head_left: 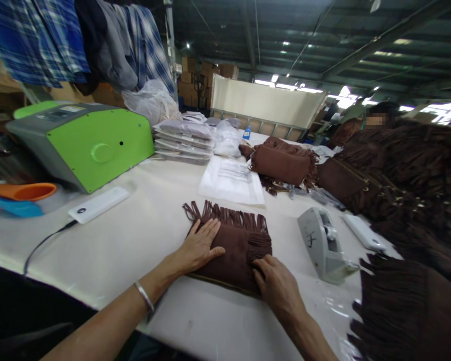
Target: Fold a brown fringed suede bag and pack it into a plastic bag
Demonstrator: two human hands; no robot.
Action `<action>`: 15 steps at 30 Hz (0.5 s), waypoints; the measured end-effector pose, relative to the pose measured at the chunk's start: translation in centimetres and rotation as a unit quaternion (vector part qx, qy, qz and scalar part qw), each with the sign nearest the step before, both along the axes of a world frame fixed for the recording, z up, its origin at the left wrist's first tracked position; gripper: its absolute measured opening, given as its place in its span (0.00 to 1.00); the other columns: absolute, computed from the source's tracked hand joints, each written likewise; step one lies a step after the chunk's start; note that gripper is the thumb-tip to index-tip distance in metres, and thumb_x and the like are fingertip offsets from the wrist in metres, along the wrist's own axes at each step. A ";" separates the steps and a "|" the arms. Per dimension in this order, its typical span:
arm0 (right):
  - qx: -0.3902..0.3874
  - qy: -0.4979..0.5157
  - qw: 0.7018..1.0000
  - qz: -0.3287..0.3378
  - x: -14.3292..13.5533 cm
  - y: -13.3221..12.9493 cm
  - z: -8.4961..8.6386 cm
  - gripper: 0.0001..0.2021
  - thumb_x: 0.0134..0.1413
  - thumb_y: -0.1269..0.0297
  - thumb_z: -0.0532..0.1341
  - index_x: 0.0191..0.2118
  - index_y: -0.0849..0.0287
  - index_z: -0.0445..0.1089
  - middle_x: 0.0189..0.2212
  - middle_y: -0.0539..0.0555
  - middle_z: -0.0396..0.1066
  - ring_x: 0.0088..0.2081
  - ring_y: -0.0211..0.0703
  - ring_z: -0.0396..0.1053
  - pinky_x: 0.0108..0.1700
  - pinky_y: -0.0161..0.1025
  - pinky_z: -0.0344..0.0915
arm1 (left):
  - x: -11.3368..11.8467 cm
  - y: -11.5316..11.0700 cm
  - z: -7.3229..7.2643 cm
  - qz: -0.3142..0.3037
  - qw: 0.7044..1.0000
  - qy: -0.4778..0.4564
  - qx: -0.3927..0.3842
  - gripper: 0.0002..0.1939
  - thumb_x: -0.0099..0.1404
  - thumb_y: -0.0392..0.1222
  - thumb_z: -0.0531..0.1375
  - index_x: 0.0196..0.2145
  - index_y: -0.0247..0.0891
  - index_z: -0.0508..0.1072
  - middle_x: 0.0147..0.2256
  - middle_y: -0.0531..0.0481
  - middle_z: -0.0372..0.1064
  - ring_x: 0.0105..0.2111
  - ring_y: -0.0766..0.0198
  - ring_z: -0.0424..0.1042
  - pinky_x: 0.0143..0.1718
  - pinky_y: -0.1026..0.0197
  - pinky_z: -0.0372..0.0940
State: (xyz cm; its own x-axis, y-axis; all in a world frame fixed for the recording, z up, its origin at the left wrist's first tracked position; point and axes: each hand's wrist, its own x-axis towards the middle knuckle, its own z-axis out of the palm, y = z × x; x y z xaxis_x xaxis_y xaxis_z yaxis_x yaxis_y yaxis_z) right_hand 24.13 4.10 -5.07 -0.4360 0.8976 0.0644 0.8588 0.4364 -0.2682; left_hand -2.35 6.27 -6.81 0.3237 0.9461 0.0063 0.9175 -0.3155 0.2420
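One brown bag (229, 255) is laid on the bench (154, 188), spread left hand (200, 246) on top, side fringe (260, 243) touched by curled right hand (278, 282), pinch unclear tbh.

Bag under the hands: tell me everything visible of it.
The bag is dark brown, suede-like, roughly rectangular, lying flat on the white table. Fringe sticks out along its far edge; more lies across its right part. A thin gold line, perhaps a zip, runs along the near edge. The left hand rests spread on its left part; the right hand touches its right side, fingers curled.
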 end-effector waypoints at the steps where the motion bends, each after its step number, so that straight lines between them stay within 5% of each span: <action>1: -0.002 -0.009 1.000 -0.005 -0.3 0.2 -0.3 0.11 0.59 0.72 0.55 0.39 0.57 0.74 0.36 0.56 0.71 0.40 0.50 0.69 0.44 0.44 0.64 | 0.0 0.0 0.0 0.001 1.000 0.002 0.001 0.41 0.70 0.66 0.40 0.67 0.32 0.45 0.67 0.40 0.40 0.68 0.56 0.39 0.66 0.46 0.31; 10: -0.118 0.246 0.958 0.092 0.7 0.5 1.0 0.11 0.62 0.63 0.56 0.43 0.54 0.75 0.39 0.53 0.72 0.42 0.43 0.70 0.46 0.38 0.65 | -0.1 -0.4 0.3 -0.003 1.000 -0.021 -0.002 0.41 0.70 0.66 0.39 0.67 0.32 0.45 0.67 0.40 0.41 0.67 0.56 0.40 0.66 0.45 0.33; 15: -0.013 0.306 0.952 0.010 -0.6 1.4 0.6 0.19 0.66 0.55 0.49 0.51 0.56 0.71 0.52 0.57 0.69 0.56 0.48 0.64 0.59 0.45 0.59 | 0.0 -0.3 -0.1 -0.004 1.000 -0.028 0.010 0.43 0.67 0.69 0.39 0.67 0.33 0.45 0.67 0.39 0.41 0.67 0.54 0.40 0.66 0.43 0.33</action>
